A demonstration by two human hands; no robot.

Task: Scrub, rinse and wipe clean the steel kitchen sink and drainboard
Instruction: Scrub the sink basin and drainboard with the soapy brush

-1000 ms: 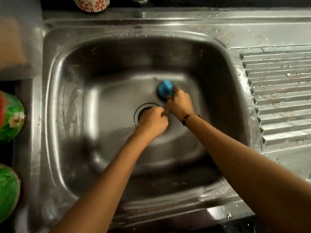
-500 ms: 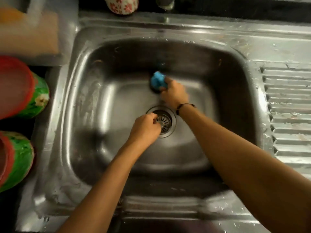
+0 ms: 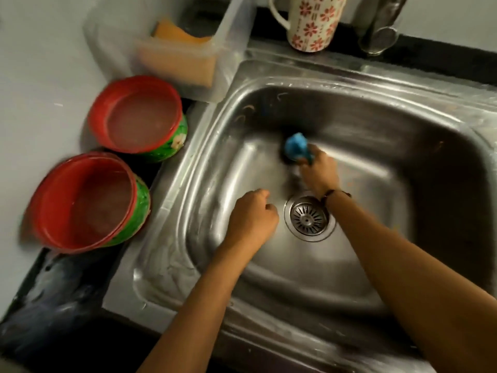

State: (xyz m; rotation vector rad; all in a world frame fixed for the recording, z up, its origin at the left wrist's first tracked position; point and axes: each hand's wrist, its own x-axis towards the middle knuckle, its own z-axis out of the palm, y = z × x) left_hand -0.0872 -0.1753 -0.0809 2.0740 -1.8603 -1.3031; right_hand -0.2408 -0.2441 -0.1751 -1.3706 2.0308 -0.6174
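Note:
The steel sink (image 3: 269, 76) fills the middle and right of the head view, its basin wet and streaked. A round drain strainer (image 3: 309, 218) sits in the basin floor. My right hand (image 3: 318, 173) grips a blue scrubber (image 3: 295, 146) and presses it against the basin floor just beyond the drain. My left hand (image 3: 252, 220) rests on the basin floor left of the drain with its fingers curled, and it holds nothing that I can see. The drainboard is out of view.
Two red-lidded green containers (image 3: 137, 114) (image 3: 86, 200) stand on the counter left of the sink. A clear plastic tub (image 3: 185, 49) with an orange sponge (image 3: 177, 33) sits behind them. A flowered mug (image 3: 309, 20) and a glass (image 3: 379, 36) stand at the back edge.
My left hand has come off the drain strainer and moved left. The right hand keeps the blue scrubber beyond the drain. The camera has swung left, so the drainboard has left the view.

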